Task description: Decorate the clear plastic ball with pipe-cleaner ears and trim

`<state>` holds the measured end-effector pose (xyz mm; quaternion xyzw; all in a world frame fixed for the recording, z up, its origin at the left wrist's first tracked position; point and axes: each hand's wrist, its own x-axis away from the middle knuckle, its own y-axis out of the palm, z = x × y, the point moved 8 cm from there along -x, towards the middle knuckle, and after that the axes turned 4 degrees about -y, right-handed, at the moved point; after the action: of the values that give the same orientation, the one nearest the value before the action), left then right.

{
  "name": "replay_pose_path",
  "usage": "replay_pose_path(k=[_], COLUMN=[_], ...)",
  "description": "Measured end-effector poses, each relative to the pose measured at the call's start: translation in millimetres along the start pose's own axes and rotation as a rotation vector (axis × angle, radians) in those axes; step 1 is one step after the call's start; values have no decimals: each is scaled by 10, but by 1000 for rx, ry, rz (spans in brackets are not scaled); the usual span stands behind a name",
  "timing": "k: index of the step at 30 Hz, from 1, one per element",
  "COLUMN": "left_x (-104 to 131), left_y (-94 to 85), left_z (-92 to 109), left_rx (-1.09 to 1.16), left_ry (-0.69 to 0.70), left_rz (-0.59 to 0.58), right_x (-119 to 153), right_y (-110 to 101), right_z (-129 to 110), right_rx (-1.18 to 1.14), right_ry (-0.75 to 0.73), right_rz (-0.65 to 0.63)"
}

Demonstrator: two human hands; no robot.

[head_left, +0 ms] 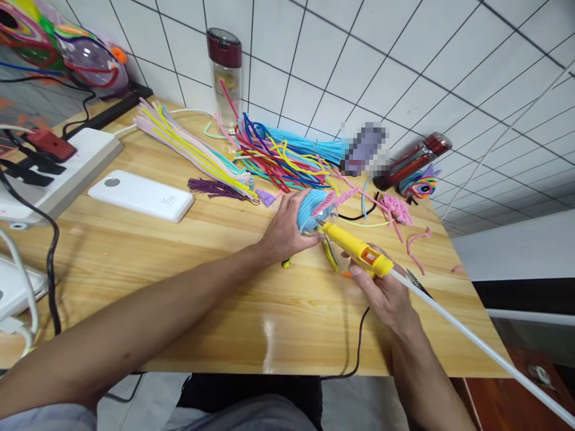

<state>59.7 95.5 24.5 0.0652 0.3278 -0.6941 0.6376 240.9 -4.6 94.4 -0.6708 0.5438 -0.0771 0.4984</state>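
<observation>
In my left hand (290, 227) is a clear rounded piece (309, 209), partly wrapped in light blue pipe cleaners. A braided pink strip (335, 200) lies across it and sticks out to the right. My right hand (381, 287) grips a yellow hot glue gun (354, 244), its metal tip touching or nearly touching the clear surface. A long white glue stick (449, 314) runs out of the gun's back end toward the lower right. Yellow-handled pliers (331, 256) lie below the clear piece, partly hidden by it and my left hand.
Bundles of coloured pipe cleaners (278, 155) spread along the back, beside a clear tumbler (227, 78). A red flask (415, 160) lies at the back right near a pink coil (396, 209). Left are a white power bank (141, 194) and a power strip (63, 170). A black cord (362, 335) hangs over the front edge.
</observation>
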Motion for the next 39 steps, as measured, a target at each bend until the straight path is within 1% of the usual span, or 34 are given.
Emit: replay_pose_path(k=[11, 16, 21, 30, 35, 39], left_x=[0, 15, 27, 30, 20, 13], left_y=[6, -22, -28, -24, -9, -2], left_z=[-17, -14, 2, 0, 23, 8], left_rx=[-21, -20, -50, -51, -62, -56], left_ry=[-15, 25, 76, 105, 102, 92], left_rz=[-3, 22, 42, 70, 40, 42], right_x=[-35, -49, -37, -20, -11, -26], right_y=[32, 30, 14, -10, 1, 18], right_z=[-60, -105, -96, -94, -103, -133], right_rx=[5, 2, 22, 50, 55, 65], right_ry=[-41, -67, -79, -78, -105, -129], right_rz=[-5, 8, 19, 22, 21, 7])
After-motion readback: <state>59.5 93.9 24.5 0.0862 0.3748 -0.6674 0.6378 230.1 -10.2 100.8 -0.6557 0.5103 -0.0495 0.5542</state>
